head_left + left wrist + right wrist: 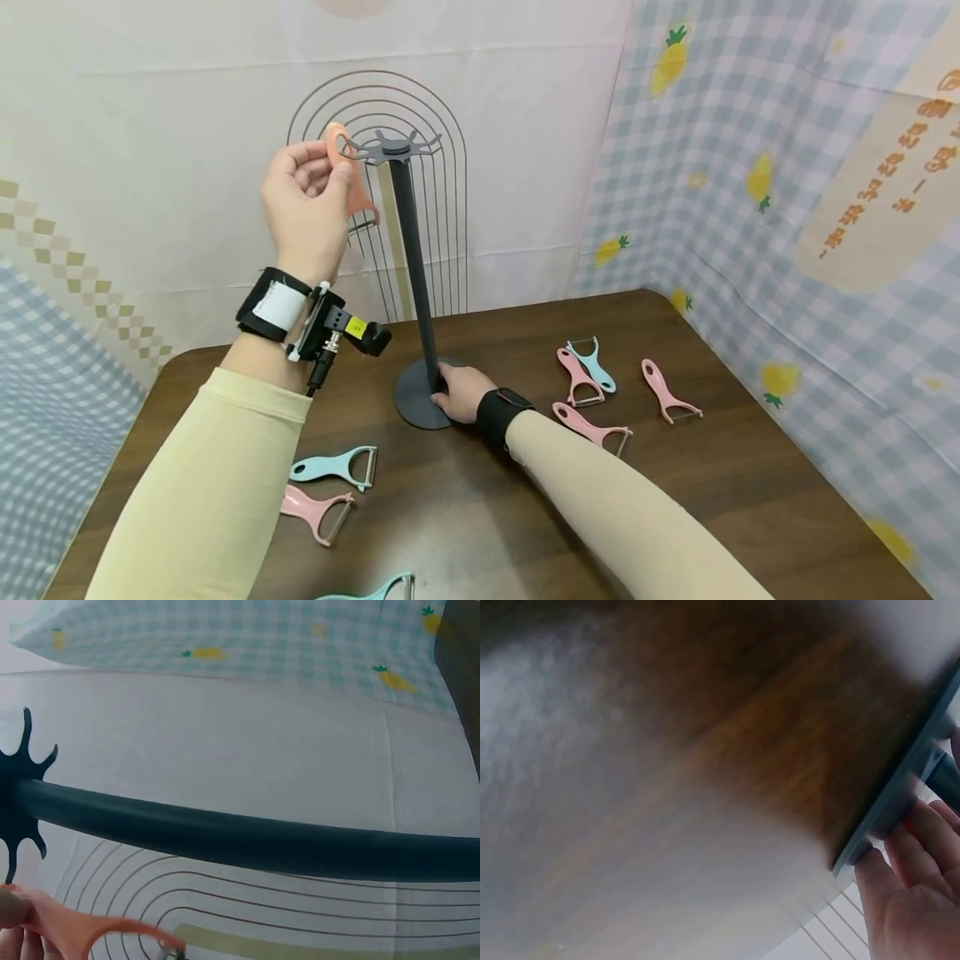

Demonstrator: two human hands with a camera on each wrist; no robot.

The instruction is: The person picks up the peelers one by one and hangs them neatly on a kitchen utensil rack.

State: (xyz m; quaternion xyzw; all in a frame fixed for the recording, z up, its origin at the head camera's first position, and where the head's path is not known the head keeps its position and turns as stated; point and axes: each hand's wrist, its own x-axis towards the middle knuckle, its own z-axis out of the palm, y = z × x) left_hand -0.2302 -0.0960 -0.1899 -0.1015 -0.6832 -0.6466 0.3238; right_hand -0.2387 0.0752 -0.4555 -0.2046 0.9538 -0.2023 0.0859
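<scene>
A dark grey stand (415, 250) with a ring of curved hooks (395, 148) on top rises from a round base (412, 404). Up at its left side, my left hand (307, 196) pinches an orange peeler (358, 196) by the handle, blade end down. One hook tip overlaps the hole in that handle; it seems to pass through. The left wrist view shows the same peeler (71, 926) below the pole (247, 832). Low on the pole, my right hand (467, 393) grips the stand at its base, fingers partly hidden behind it; the right wrist view has these fingers (915, 859) against the base.
On the brown table (480, 517), left front, lie a blue peeler (326, 467) and a pink peeler (303, 505), with another blue one (367, 595) cut by the lower edge. Several pink and blue peelers (596, 371) lie to the right. Printed cloth (525, 167) hangs behind.
</scene>
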